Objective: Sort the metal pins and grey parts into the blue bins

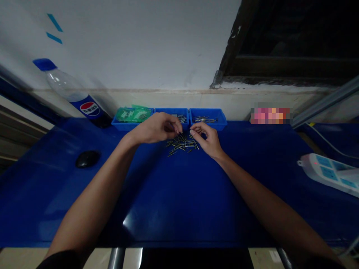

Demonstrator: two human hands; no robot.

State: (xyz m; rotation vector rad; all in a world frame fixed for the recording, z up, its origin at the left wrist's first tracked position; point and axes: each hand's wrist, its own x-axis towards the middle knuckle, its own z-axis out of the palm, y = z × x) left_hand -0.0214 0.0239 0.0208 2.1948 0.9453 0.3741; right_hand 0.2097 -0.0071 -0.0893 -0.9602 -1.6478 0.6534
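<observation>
Metal pins (pixel 183 144): central, probably for reach
Left hand (pixel 159 129): their ten o'clock; fingers curled, grip unclear
Right hand (pixel 209 141): three o'clock; fingers likewise

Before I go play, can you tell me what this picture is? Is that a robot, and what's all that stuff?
No robot here! Those are a person's two bare arms. There is one picture, taken by a camera on that person's head, looking forward and down.

The left hand and the right hand, fingers bent, are at a loose pile of thin metal rods on a blue table. The fingertips are too small to tell whether either grip holds one.

Behind the pile stand three blue trays. The left one has green packets; the other two have small metal pieces.

Over on the left are a bottle and a black computer mouse. On the right is a white power strip.
</observation>
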